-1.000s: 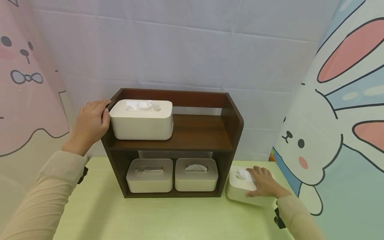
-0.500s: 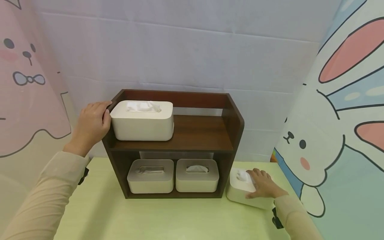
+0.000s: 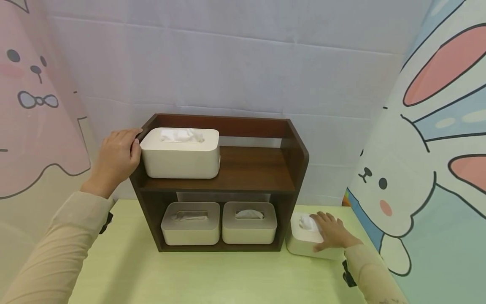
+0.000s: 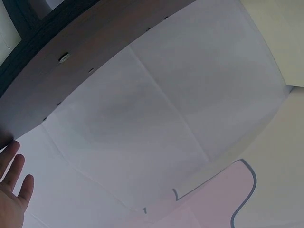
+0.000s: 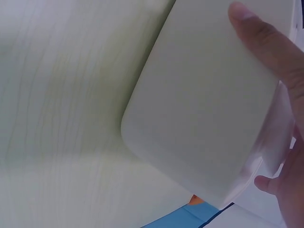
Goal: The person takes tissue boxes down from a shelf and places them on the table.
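Observation:
In the head view, my left hand point(image 3: 118, 157) holds the upper left side of a dark brown wooden shelf point(image 3: 258, 169). Fingers reach to the side panel point(image 4: 95, 57) in the left wrist view. My right hand point(image 3: 334, 231) grips a white tissue box point(image 3: 303, 245) standing on the table to the right of the shelf. Its thumb lies on the front face, while other fingers spread over the top beside the tissue. Another white tissue box point(image 3: 182, 162) sits at the left of the shelf's upper level. Below it, two more tissue boxes point(image 3: 190, 234) point(image 3: 248, 234) stand side by side.
The shelf stands on a pale yellow-green table point(image 3: 220, 278). Behind it hangs a white cloth backdrop point(image 3: 235, 76). A cartoon rabbit cloth point(image 3: 395, 185) borders the right side, and a pink cartoon cloth point(image 3: 38, 135) the left.
My right hand has shifted slightly left, and the right end of its tissue box has swung a little toward the back. My left hand and the shelf keep their places.

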A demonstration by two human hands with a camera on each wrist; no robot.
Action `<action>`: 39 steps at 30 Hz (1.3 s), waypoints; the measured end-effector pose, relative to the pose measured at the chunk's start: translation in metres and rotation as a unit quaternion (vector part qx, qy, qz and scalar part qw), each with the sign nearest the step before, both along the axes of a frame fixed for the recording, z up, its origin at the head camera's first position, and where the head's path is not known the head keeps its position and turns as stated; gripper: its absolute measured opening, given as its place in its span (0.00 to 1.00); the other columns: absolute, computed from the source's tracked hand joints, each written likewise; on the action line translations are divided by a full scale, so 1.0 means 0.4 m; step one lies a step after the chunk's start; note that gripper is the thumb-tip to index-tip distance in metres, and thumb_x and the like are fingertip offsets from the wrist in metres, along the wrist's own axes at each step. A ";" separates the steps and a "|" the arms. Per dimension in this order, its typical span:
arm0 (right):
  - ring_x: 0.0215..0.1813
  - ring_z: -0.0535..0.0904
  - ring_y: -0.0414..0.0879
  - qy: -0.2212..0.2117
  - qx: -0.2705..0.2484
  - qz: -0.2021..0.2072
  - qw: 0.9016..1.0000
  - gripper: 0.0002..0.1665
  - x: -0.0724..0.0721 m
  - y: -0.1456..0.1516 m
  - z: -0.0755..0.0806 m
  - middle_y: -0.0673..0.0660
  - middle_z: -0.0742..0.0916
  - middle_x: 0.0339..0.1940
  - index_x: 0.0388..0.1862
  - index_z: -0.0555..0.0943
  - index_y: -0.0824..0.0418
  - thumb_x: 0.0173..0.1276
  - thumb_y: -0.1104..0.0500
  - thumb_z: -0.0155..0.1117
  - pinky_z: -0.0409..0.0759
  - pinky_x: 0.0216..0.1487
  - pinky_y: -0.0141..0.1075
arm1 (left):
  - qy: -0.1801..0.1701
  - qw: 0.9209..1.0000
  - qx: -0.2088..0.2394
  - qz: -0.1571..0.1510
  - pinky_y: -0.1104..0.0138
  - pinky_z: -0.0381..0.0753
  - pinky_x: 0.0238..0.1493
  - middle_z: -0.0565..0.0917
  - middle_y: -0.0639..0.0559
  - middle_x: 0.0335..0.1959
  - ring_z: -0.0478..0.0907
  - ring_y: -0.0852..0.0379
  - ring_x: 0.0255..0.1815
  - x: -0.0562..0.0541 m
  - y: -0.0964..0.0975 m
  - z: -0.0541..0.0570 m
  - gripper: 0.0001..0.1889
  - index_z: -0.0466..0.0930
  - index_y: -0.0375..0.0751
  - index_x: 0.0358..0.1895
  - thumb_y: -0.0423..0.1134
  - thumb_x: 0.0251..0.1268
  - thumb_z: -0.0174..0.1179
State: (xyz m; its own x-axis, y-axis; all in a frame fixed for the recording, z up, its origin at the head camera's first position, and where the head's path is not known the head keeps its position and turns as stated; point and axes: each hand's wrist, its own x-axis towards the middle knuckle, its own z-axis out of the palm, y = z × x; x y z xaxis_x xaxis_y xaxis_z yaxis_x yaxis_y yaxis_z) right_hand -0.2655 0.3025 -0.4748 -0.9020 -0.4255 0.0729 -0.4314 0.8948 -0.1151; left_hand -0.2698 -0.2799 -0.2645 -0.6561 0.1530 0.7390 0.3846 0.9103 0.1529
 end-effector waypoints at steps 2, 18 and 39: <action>0.61 0.62 0.75 -0.011 0.000 -0.007 1.000 0.62 -0.003 -0.002 0.001 0.72 0.68 0.63 0.64 0.63 0.63 0.30 0.38 0.77 0.61 0.50 0.71 | 0.001 1.000 0.000 -0.001 0.42 0.64 0.52 0.76 0.32 0.51 0.69 0.34 0.52 -0.001 0.000 -0.001 0.18 0.73 0.30 0.54 0.34 0.65 0.41; 0.65 0.58 0.73 -0.036 0.047 -0.055 0.997 0.64 -0.046 -0.025 0.016 0.67 0.65 0.67 0.66 0.61 0.63 0.29 0.41 0.78 0.55 0.53 0.74 | 0.007 1.000 0.000 0.003 0.42 0.64 0.50 0.77 0.33 0.50 0.69 0.34 0.52 -0.003 0.000 -0.002 0.18 0.73 0.31 0.54 0.34 0.65 0.41; 0.63 0.60 0.72 -0.029 -0.016 -0.037 0.999 0.57 -0.032 -0.036 0.075 0.73 0.65 0.65 0.67 0.57 0.66 0.44 0.45 0.74 0.57 0.52 0.73 | 0.001 1.000 0.008 0.004 0.42 0.63 0.50 0.77 0.33 0.51 0.68 0.35 0.53 0.002 0.001 0.000 0.18 0.73 0.31 0.53 0.34 0.66 0.41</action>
State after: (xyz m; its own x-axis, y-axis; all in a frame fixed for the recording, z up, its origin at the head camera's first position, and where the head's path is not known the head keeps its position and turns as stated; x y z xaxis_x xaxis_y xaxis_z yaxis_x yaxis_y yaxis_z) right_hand -0.2782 0.2882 -0.4449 -0.9337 -0.3566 0.0322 -0.3567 0.9190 -0.1681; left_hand -0.2692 -0.2795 -0.2646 -0.6561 0.1359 0.7423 0.3781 0.9105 0.1675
